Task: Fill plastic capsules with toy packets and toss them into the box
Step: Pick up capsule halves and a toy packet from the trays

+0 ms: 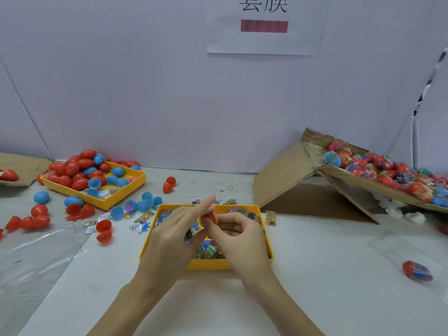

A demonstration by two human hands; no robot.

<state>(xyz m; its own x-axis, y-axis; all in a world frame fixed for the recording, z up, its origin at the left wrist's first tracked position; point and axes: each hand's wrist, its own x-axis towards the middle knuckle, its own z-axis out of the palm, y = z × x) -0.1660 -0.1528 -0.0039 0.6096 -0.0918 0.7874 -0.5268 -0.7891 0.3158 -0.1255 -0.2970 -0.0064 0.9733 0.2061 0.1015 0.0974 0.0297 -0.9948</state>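
Note:
Both hands meet over a yellow tray (266,235) of toy packets at the table's middle. My right hand (238,238) curls its fingers round a red capsule (210,217), only partly visible between the hands. My left hand (175,235) pinches a small printed toy packet (194,229) against the capsule, its index finger stretched out straight. At the right a tilted cardboard box (358,180) holds several wrapped filled capsules.
A second yellow tray (126,190) at the left holds red and blue capsule halves. More halves and packets lie scattered around it. One wrapped capsule (417,270) lies alone at the right. Clear plastic film covers the table's left part.

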